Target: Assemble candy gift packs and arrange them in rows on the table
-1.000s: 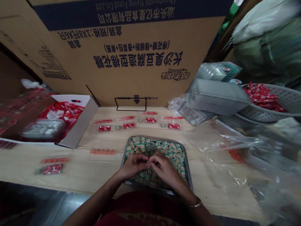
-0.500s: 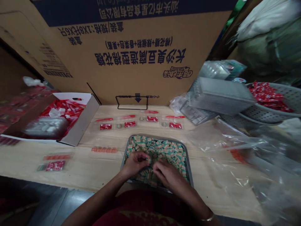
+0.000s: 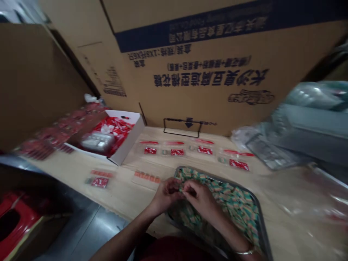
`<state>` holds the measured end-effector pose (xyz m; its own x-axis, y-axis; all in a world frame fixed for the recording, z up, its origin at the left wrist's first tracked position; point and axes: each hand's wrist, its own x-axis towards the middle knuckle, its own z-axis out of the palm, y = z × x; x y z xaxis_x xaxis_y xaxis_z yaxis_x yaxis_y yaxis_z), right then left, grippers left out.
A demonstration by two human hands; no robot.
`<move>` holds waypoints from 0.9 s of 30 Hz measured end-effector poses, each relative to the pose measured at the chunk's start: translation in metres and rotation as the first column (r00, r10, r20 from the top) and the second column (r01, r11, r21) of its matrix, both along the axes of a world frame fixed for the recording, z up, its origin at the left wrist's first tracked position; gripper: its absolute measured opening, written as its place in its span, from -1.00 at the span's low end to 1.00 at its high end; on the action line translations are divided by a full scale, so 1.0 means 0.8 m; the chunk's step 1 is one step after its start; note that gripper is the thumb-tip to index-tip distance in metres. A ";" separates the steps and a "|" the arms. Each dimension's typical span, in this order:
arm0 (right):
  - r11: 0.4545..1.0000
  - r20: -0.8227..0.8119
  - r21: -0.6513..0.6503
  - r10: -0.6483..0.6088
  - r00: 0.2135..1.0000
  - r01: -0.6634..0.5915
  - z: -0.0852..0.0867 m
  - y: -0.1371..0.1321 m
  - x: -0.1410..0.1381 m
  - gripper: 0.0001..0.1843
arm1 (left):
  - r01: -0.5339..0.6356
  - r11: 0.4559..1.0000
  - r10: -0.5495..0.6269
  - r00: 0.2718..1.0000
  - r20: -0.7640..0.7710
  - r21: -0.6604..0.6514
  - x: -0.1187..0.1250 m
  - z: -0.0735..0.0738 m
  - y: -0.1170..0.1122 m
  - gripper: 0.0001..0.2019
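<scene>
A grey tray (image 3: 262,221) in front of me holds many small wrapped candies (image 3: 236,203), striped green and pale orange. Over its left part my left hand (image 3: 167,195) is closed, thumb and fingers pinching one small greenish candy (image 3: 181,187). My right hand (image 3: 199,197) meets it there, its thumb and forefinger pinched at the same spot; what its fingertips grip is too small and blurred to make out. Just left of the hands lies a clear blister tray (image 3: 146,178) with a row of orange pieces.
Several clear packs with red sachets (image 3: 177,152) and red sticks line the back. Farther left are another filled pack (image 3: 100,181) and a white box (image 3: 130,139) of red items. A large carton (image 3: 206,72) stands behind; plastic trays (image 3: 312,123) and film (image 3: 304,195) lie right.
My view has swung left, so the table contents appear farther right. My two hands, earlier slightly apart over the tray, now meet at the fingertips nearer its left side.
</scene>
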<state>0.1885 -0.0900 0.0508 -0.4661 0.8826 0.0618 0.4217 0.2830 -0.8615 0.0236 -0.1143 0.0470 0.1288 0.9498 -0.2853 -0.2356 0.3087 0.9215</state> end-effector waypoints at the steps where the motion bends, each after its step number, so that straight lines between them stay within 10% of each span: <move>1: 0.999 0.026 -0.018 0.052 0.998 -0.051 0.002 0.006 -0.014 -0.88 | -0.042 0.999 0.042 0.999 0.025 -0.010 -0.010 -0.002 -0.002 -0.54; 9: 0.950 0.078 -0.029 0.313 0.947 -0.312 0.006 0.061 -0.123 -0.84 | -0.141 0.983 0.162 0.967 -0.198 0.116 -0.115 -0.012 0.004 -0.66; 15: 0.981 0.045 0.064 0.180 0.983 -0.183 -0.013 0.153 -0.195 -0.90 | -0.030 0.868 0.472 0.357 -0.806 0.495 -0.219 -0.043 0.071 -0.60; 18: 0.978 0.073 0.116 0.164 0.984 -0.171 -0.016 0.185 -0.247 -0.86 | 0.101 0.866 0.462 0.217 -0.860 0.490 -0.242 -0.065 0.087 -0.60; 27: 0.966 0.233 0.088 0.219 0.947 -0.245 -0.055 0.206 -0.325 -0.85 | 0.131 0.842 0.502 0.167 -0.849 0.524 -0.248 -0.093 0.078 -0.59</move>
